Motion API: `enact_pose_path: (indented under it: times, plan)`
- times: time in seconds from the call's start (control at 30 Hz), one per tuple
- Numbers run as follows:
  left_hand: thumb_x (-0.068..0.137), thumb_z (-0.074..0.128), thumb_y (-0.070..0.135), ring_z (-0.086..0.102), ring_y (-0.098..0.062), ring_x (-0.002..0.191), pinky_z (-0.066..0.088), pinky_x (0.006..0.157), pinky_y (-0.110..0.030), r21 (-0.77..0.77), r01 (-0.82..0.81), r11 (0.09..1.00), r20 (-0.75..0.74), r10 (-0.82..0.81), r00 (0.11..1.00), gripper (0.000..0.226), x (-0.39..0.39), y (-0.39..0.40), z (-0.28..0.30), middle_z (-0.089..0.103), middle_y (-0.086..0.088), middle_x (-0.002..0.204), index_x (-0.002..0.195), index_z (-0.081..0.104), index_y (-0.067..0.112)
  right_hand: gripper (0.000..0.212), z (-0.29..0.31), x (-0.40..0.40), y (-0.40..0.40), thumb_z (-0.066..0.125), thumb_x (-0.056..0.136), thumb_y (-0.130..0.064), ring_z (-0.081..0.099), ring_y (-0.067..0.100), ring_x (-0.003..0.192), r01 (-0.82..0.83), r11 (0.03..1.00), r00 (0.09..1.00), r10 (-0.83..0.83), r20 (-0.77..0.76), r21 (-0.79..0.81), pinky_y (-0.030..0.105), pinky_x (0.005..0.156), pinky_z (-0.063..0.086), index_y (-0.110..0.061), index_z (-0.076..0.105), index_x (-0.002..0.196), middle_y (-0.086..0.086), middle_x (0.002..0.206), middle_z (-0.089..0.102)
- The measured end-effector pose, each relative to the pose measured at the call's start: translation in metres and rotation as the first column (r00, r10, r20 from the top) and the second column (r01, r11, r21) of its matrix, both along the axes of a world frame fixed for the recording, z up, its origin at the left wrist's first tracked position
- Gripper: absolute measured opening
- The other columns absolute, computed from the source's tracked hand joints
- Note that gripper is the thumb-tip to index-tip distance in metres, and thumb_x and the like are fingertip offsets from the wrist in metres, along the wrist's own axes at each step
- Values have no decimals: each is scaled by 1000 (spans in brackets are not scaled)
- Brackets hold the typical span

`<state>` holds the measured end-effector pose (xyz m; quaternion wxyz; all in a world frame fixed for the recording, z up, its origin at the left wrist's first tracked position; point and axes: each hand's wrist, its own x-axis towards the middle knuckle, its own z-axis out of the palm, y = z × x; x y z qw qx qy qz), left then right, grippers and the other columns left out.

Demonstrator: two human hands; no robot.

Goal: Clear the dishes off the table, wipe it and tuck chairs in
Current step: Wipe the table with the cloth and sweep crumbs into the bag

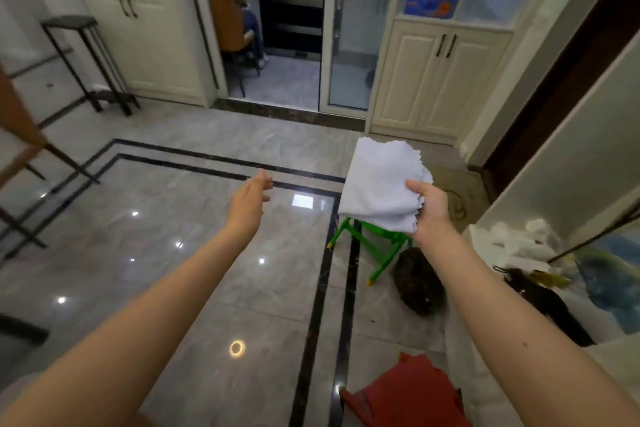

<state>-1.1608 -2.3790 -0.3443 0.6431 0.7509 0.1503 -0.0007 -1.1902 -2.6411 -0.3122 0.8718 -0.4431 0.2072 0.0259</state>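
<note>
My right hand (431,210) grips a folded white cloth (379,184) by its frilled edge and holds it out above the floor, right of centre. My left hand (250,199) is stretched forward at about the same height, fingers straight and holding nothing. At the far left edge stands part of a brown chair (17,128) with black legs. No table or dishes are in view.
A small green stool (375,250) stands on the grey tiled floor (194,218) under the cloth, a dark bundle (419,284) beside it and a red object (405,392) nearer. A black metal stand (90,62) is back left. A person sits in the doorway (273,28).
</note>
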Motion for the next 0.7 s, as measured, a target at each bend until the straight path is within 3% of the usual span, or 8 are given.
enact_pose_path:
  times: [0.07,0.2,0.3,0.4,0.53,0.63,0.7]
  plan:
    - [99,32,42,56,-21,102,44,87,-38,-29,-75,997,-10,74,997,41,0,31,-4,59,0,112,114,59,14,24,0,14,30,37,95,-10,66,25,75,-79,997,997,79,-14,-2,33,63,57,-13,61,95,1,68,73]
    - [100,32,41,56,-21,99,42,82,-36,-78,-202,976,-15,201,979,40,1,85,-10,59,-2,113,114,58,15,26,-4,43,87,34,96,-10,59,27,84,-213,976,977,212,-34,-41,40,78,48,-12,60,97,3,69,73]
    - [100,30,41,56,-22,98,42,83,-37,-109,-252,962,-31,250,968,39,3,126,-13,59,-2,113,110,57,15,28,-6,66,132,36,94,-11,60,29,88,-308,950,951,306,-44,-57,40,82,48,-8,57,113,8,88,71]
    - [100,29,42,58,-23,96,43,82,-37,-125,-323,938,-48,319,946,42,5,171,-18,62,-3,111,108,60,13,37,-7,89,183,37,92,-11,68,25,81,-389,915,921,387,-43,-110,36,73,52,-8,50,127,5,88,73]
    - [99,28,45,59,-23,94,44,81,-37,-111,-397,911,-61,392,918,48,-1,229,-29,64,-2,108,106,62,11,36,-12,110,252,38,92,-9,69,24,80,-483,866,874,485,-24,-128,33,66,56,-9,53,124,4,88,74]
    - [98,30,47,61,-21,91,45,75,-35,-108,-486,867,-73,480,874,47,-11,270,-33,65,-1,106,102,63,13,39,-19,118,301,39,91,-11,65,32,92,-565,817,825,563,-52,-114,41,74,54,-9,53,127,9,101,70]
    - [98,30,45,60,-19,87,44,73,-33,-121,-556,822,-89,549,831,46,-19,295,-34,65,-1,105,101,63,13,33,-23,123,332,38,91,-12,70,32,81,-623,776,782,616,-95,-101,44,65,57,-12,58,117,9,92,73]
